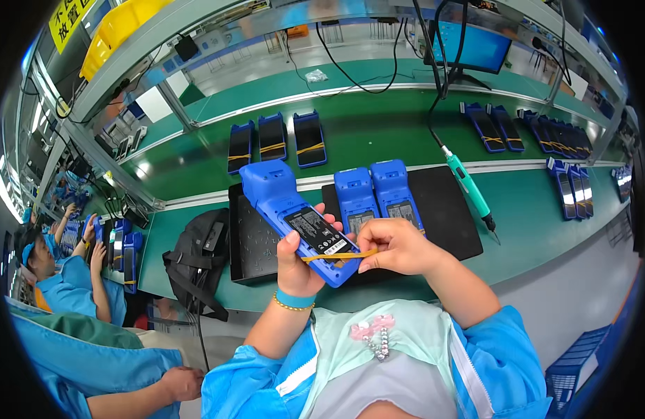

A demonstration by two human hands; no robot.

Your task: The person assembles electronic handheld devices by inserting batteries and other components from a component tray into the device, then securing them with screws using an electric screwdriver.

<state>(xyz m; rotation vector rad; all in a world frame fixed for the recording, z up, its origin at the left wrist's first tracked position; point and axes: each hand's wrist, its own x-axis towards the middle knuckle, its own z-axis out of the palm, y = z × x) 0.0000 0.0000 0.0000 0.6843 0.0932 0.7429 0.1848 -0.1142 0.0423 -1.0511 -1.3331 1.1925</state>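
Centre frame, the left hand (300, 271) cradles a blue device (275, 190), curled round it; the right hand (400, 246) pinches a yellow rubber band (336, 256) (stretched straight!), and a slipping grip could let it snap.

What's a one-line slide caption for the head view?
Left hand holds a blue, elongated plastic device; right hand pinches a thin yellow elastic band across it.

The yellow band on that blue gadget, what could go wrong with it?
The yellow band might slip or snap back if the right hand loses its pinch. The blue gadget could drop, since mainly the left hand supports it. Its battery might get knocked, as it shows uncovered.
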